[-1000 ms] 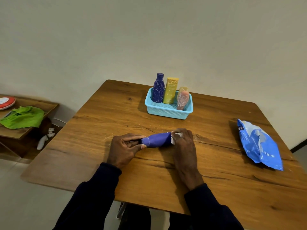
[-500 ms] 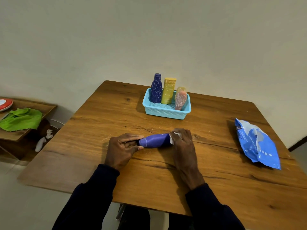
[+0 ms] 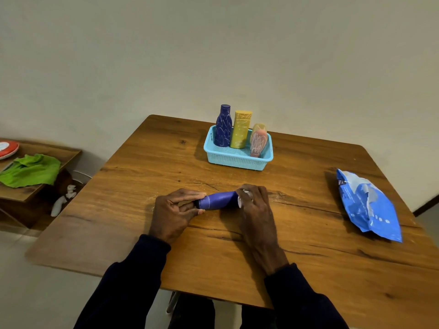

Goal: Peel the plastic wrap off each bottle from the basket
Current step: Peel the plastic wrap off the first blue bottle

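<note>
Tabletop [image 3: 142, 167]: basket [image 3: 234, 161] of wrapped bottles [image 3: 223, 127] at back; blue bag [image 3: 365, 205] at right. Centre: left hand [image 3: 173, 210], right hand [image 3: 255, 205], each grip holding one end of purple bottle [image 3: 219, 200].

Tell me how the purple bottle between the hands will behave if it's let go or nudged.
The purple bottle lies on its side on the table and looks round, so it would probably roll if nudged. Its smooth surface may be slippery. The left hand and right hand grip its ends, which likely steadies it.
</note>
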